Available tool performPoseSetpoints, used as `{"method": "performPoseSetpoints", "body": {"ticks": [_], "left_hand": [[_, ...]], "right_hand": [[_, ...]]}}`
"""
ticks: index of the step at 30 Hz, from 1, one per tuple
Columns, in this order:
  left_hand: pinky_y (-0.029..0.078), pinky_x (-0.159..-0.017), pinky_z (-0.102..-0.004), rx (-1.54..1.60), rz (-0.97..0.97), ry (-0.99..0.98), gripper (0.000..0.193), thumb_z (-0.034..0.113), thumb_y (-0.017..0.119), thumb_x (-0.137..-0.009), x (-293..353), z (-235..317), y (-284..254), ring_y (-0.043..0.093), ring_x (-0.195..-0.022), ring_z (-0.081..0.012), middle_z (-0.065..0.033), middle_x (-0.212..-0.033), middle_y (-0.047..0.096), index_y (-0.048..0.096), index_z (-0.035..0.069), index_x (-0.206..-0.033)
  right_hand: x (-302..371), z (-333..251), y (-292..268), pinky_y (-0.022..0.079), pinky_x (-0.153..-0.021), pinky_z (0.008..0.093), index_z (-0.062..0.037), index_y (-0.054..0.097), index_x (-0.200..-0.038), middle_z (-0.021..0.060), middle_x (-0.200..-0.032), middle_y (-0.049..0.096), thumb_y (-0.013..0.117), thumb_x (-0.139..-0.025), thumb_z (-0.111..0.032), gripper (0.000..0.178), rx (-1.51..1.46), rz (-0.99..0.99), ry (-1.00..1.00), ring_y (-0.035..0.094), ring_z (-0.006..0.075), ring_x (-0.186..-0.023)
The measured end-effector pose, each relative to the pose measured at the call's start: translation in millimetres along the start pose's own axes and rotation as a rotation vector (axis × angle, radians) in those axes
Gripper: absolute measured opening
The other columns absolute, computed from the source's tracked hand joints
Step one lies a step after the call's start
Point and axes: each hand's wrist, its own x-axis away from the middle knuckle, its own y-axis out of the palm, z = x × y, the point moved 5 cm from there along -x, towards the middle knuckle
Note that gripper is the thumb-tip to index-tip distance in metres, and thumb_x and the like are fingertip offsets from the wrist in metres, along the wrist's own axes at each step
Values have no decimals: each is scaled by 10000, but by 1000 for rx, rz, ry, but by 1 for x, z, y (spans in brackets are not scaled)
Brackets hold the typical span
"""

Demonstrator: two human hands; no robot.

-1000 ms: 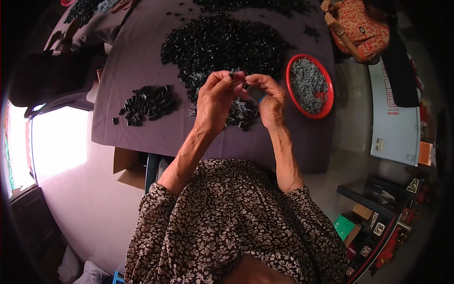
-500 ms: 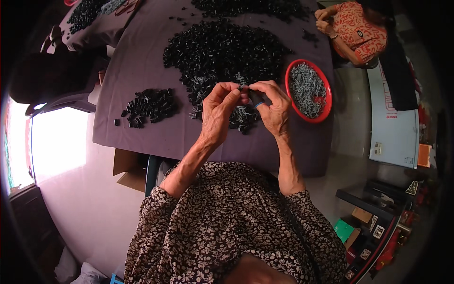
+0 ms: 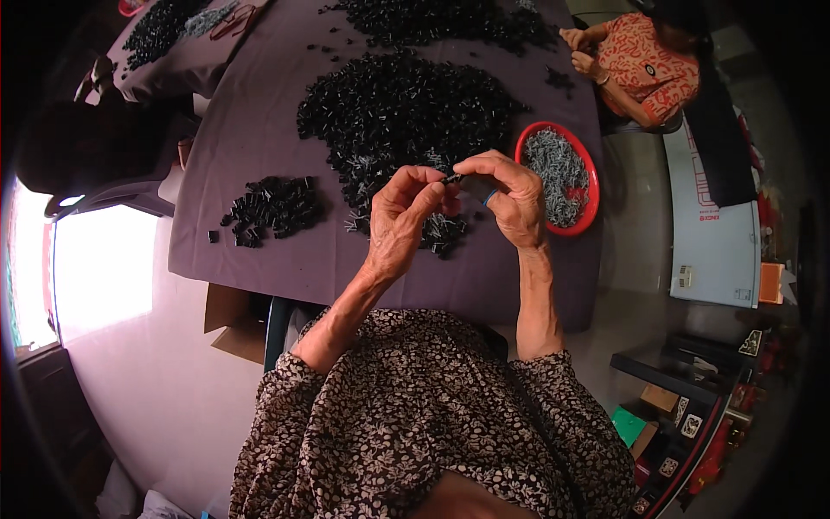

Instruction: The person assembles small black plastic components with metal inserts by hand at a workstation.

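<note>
My left hand [image 3: 399, 221] pinches a small black plastic piece [image 3: 450, 179] between thumb and fingertips, above the near side of a big pile. My right hand [image 3: 516, 201] meets it from the other side, its bent index fingertip at the piece and its fingers closed. A blue-edged dark cover sits on my right thumb, partly hidden. Beneath and beyond my hands spreads the pile of black plastic pieces [image 3: 406, 104], with some grey pins [image 3: 443, 228] lying at its near edge. Whether a pin is in my fingers is too small to tell.
A red basin [image 3: 593, 186] of grey pins stands right of my hands. To the left lies a smaller heap of black pieces [image 3: 275, 208] on the purple-grey tablecloth [image 3: 259, 259]. Another person in an orange patterned shirt [image 3: 648, 65] sits at the far right. More black pieces [image 3: 441, 19] lie farther back.
My right hand has shifted slightly right and turned, its thumb tucking lower. The left keeps its pinch. The whole view has moved a little, and the other person's hands have parted slightly.
</note>
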Motion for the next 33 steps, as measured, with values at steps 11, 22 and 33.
{"method": "performPoseSetpoints", "body": {"ticks": [11, 22, 33], "left_hand": [[486, -694, -265, -107, 19, -12, 112, 83, 501, -879, 0, -1, -5, 583, -714, -125, -77, -814, 613, 527, -4, -945], [492, -677, -251, -150, 12, -12, 117, 87, 526, -870, -1, 1, -3, 586, -704, -115, -69, -799, 614, 546, -11, -930], [496, -650, -246, -92, 80, -18, 133, 95, 534, -866, 2, 0, -2, 582, -690, -110, -66, -792, 611, 550, -26, -918]], "right_hand": [[-9, -16, 4, 459, -785, 269, 5, 634, -910, 94, -856, 604, 373, -546, 89, 455, 262, -47, -160, 584, 195, -830], [-10, -22, 6, 473, -782, 289, 10, 617, -892, 100, -859, 599, 374, -541, 112, 440, 361, -99, -170, 589, 215, -831], [-4, -22, 17, 489, -738, 304, -12, 615, -909, 97, -872, 597, 381, -539, 129, 460, 430, 10, -176, 600, 235, -815]]}}
